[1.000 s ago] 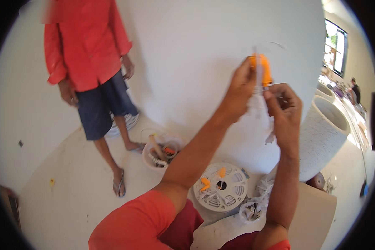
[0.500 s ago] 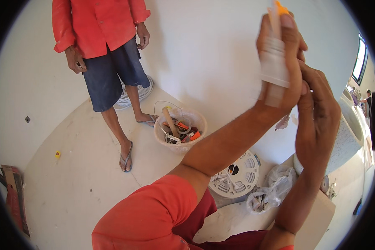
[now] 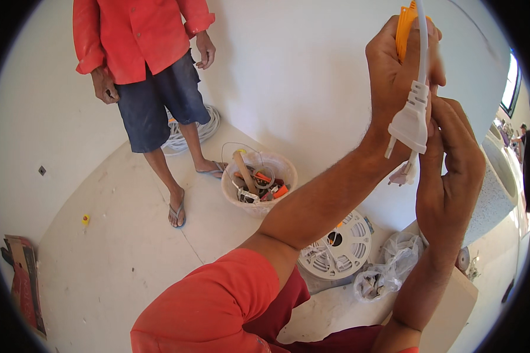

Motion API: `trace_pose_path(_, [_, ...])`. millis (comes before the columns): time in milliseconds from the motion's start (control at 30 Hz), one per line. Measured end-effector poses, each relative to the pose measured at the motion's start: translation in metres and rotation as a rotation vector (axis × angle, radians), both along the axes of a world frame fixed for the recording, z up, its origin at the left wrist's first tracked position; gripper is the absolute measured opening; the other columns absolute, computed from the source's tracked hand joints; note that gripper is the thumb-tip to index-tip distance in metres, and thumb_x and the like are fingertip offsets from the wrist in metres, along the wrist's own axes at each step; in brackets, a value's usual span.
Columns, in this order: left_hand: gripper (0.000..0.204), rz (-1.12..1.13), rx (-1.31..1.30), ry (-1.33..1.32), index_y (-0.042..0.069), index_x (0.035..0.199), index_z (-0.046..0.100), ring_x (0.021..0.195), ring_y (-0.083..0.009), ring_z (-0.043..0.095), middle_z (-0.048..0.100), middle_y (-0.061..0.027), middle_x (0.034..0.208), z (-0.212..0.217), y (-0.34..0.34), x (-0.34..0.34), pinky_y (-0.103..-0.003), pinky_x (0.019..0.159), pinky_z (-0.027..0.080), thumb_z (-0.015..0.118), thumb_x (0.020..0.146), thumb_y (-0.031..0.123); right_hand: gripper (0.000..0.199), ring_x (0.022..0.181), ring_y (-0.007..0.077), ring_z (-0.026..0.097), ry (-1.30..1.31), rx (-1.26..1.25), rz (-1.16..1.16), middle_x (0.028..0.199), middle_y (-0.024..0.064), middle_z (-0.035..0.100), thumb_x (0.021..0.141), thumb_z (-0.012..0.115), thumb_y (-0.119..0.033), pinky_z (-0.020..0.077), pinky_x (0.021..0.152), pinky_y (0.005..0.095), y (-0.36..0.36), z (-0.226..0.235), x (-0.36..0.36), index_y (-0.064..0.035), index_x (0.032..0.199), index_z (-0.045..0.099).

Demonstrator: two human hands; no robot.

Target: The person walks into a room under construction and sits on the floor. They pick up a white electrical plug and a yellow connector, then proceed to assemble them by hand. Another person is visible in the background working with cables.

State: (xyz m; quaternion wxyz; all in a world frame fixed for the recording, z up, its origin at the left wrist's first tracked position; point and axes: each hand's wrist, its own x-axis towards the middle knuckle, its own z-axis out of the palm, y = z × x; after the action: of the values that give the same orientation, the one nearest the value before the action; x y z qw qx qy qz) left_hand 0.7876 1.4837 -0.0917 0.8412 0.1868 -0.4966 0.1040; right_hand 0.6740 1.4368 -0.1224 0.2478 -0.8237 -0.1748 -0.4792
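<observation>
My left hand [image 3: 394, 73] is raised at the upper right, closed around an orange-yellow object [image 3: 404, 32] whose kind I cannot make out. A white cord [image 3: 423, 47] runs down across its thumb to a white two-pin plug [image 3: 410, 125] hanging before my wrist. A second pale plug [image 3: 401, 175] dangles just below, partly behind it. Against the side of my left hand, my right hand [image 3: 453, 156] is closed, thumb and fingers together; what its fingertips pinch is hidden.
A bucket of tools [image 3: 232, 191] stands on the floor beside a person in a red shirt [image 3: 141, 35]. Near my knees lie a white reel [image 3: 350, 244] and a clear plastic bag [image 3: 403, 253]. A pale cylindrical object [image 3: 489, 206] stands at right, cardboard [image 3: 25, 288] at far left.
The white plug, blurred before, has swung and now hangs clear and tilted below my left hand. More of the orange-yellow object shows. Both hands stay close together up high.
</observation>
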Motion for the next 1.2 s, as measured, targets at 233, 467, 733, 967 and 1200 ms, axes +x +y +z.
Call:
trace_pose_path(233, [0.036, 0.138, 0.069, 0.0, 0.011, 0.083, 0.05, 0.054, -0.0056, 0.041, 0.048, 0.0008, 0.063, -0.006, 0.003, -0.002, -0.026, 0.051, 0.035, 0.05, 0.107, 0.038, 0.024, 0.094, 0.0173, 0.063, -0.023, 0.011, 0.022, 0.104, 0.0128, 0.066, 0.103, 0.049, 0.0, 0.0493, 0.084, 0.0289, -0.001, -0.004, 0.003, 0.0072, 0.121, 0.064])
trace_pose_path(467, [0.037, 0.025, 0.294, 0.001, 0.006, 0.099, 0.053, 0.059, -0.0078, 0.045, 0.051, -0.0008, 0.073, 0.01, 0.044, -0.017, -0.022, 0.053, 0.037, 0.053, 0.107, 0.042, 0.024, 0.098, 0.0179, 0.065, 0.019, -0.008, 0.044, 0.108, 0.0124, 0.069, 0.104, 0.052, -0.004, 0.0509, 0.088, 0.0306, -0.01, 0.006, 0.003, 0.0054, 0.121, 0.066])
trace_pose_path(733, [0.024, 0.008, 0.173, 0.158, 0.007, 0.091, 0.048, 0.06, -0.0053, 0.048, 0.053, -0.0001, 0.07, 0.007, 0.015, 0.009, -0.024, 0.052, 0.04, 0.064, 0.102, 0.021, 0.032, 0.101, 0.0192, 0.07, -0.076, 0.169, -0.018, 0.111, 0.0116, 0.072, 0.109, 0.052, -0.022, 0.0548, 0.095, 0.0342, -0.034, 0.01, 0.013, -0.001, 0.127, 0.069])
trace_pose_path(967, [0.023, 0.281, 0.262, -0.132, 0.003, 0.094, 0.049, 0.068, -0.0075, 0.054, 0.056, -0.0018, 0.075, 0.003, -0.006, 0.029, -0.027, 0.06, 0.047, 0.071, 0.092, 0.008, 0.053, 0.089, 0.013, 0.07, -0.116, 0.296, 0.019, 0.097, 0.0073, 0.071, 0.11, 0.042, -0.045, 0.0561, 0.092, 0.0324, -0.053, 0.016, 0.024, -0.005, 0.138, 0.062])
trace_pose_path(1200, [0.022, 0.349, 0.386, -0.221, 0.0, 0.094, 0.06, 0.066, -0.0047, 0.055, 0.062, -0.0006, 0.075, -0.007, -0.028, 0.06, -0.023, 0.056, 0.045, 0.078, 0.09, 0.013, 0.048, 0.08, 0.0103, 0.065, -0.012, 0.308, -0.151, 0.085, 0.0031, 0.068, 0.106, 0.057, -0.043, 0.0527, 0.087, 0.0289, -0.052, 0.024, 0.037, -0.0061, 0.136, 0.065])
